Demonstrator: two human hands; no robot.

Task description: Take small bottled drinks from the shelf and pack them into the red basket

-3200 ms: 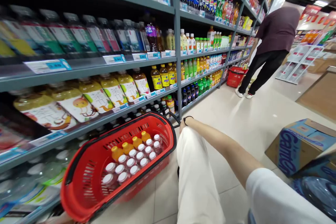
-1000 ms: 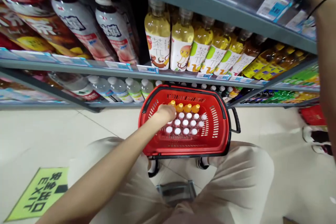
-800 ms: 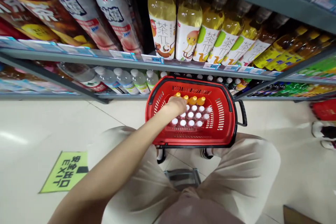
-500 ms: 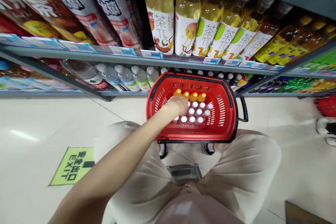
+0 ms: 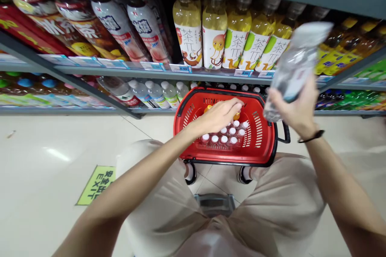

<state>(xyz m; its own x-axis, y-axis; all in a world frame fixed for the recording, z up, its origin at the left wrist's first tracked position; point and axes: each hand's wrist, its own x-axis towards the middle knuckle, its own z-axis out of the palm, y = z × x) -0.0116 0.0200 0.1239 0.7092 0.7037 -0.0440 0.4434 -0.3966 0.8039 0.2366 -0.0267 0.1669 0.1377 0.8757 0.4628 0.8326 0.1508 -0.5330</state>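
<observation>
Over the red basket (image 5: 256, 154), my left hand (image 5: 223, 114) reaches with its fingers stretched out and nothing seen in them. Below it, white-capped small bottles (image 5: 232, 131) stand upright in rows inside the basket, along with orange-capped bottles (image 5: 208, 108) that the hand partly covers. My right hand (image 5: 298, 108), with a dark band at the wrist, grips a clear plastic bottle (image 5: 297, 64) near its lower part. That bottle tilts with its whitish top up and to the right, blurred by motion, in front of the shelf.
The upper shelf (image 5: 144, 68) carries tea bottles (image 5: 214, 36) and peach drink bottles (image 5: 147, 32). White-capped bottles (image 5: 157, 94) stand on the lower shelf. A grey stool (image 5: 214, 204) is between my legs, and a green exit sign (image 5: 96, 184) lies on the floor.
My right hand has come into view at the right, holding the clear bottle. My left hand has moved right and up over the basket, its fingers now stretched out.
</observation>
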